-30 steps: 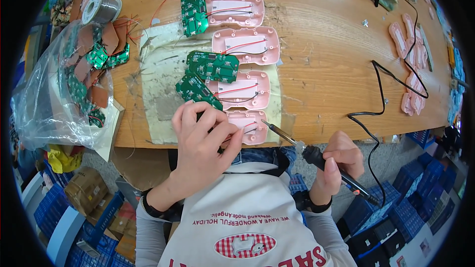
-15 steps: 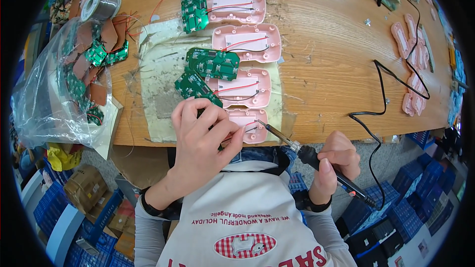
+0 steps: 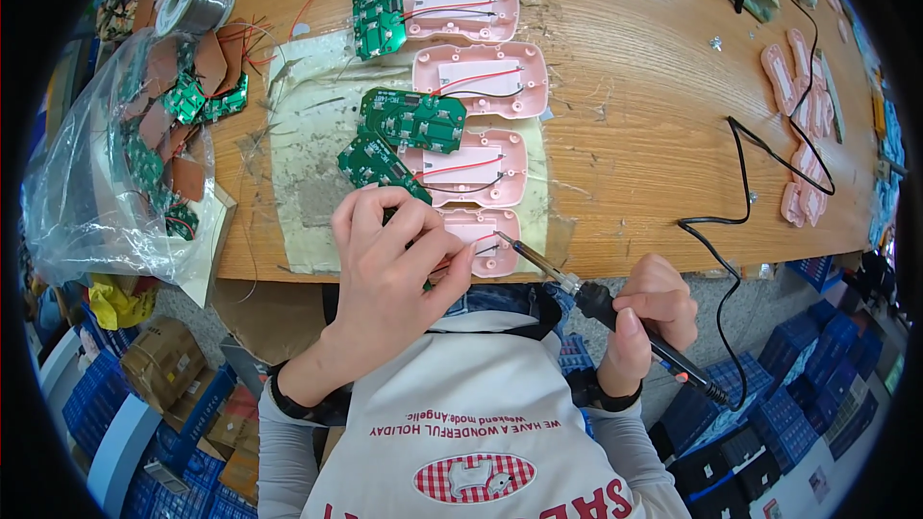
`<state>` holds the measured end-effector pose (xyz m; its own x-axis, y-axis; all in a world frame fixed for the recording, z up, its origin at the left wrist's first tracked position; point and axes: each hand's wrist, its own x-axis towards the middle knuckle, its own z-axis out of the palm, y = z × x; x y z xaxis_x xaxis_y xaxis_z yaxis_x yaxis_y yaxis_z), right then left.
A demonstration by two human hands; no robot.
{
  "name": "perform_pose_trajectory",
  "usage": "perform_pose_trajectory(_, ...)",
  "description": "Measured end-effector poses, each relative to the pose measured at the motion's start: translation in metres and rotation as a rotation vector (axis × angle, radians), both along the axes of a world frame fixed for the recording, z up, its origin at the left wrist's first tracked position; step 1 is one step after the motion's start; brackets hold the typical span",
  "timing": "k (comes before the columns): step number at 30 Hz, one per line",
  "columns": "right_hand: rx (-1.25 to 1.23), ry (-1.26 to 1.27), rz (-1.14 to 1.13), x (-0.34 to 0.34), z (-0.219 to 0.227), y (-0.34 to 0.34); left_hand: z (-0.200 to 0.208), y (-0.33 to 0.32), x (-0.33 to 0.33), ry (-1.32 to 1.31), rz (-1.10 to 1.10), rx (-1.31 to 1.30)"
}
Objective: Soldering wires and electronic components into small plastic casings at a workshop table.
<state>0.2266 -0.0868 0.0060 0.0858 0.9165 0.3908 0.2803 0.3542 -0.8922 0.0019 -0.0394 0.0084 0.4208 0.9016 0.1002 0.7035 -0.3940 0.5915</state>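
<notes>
My right hand (image 3: pixel 654 312) grips a soldering iron (image 3: pixel 598 302) by its black handle. The iron slants up and left, its tip at the end of a red wire (image 3: pixel 486 236) over the nearest pink plastic shell (image 3: pixel 509 259). Over that shell's left side, my left hand (image 3: pixel 389 255) is closed, thumb and fingertips pinching the red wire; the hand covers whatever lies beneath it. Just beyond, a second pink shell (image 3: pixel 514 175) has red and black wires. Green circuit boards (image 3: pixel 413 121) rest beside and partly over the shells.
Two more wired pink shells (image 3: pixel 481 79) continue the column on a stained cloth (image 3: pixel 312 144). To the left are a clear plastic bag (image 3: pixel 82 183) of boards and a solder spool (image 3: pixel 195 6). The iron's black cord (image 3: pixel 745 173) loops rightward near stacked pink parts (image 3: pixel 812 115).
Both hands and the iron hold nearly the same pose, with the tip still at the red wire. The whole view has shifted very slightly.
</notes>
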Motion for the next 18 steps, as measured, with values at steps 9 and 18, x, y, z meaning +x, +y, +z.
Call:
perform_pose_trajectory(9, 0.018, -0.004, 0.003, -0.0001, 0.0006, 0.0017, 0.002, 0.0012, 0.0005, 0.005, -0.006, -0.005)
perform_pose_trajectory(18, 0.014, -0.009, -0.004, -0.0001, 0.0004, 0.0017, 0.0017, 0.0025, 0.0014, 0.017, -0.017, -0.008)
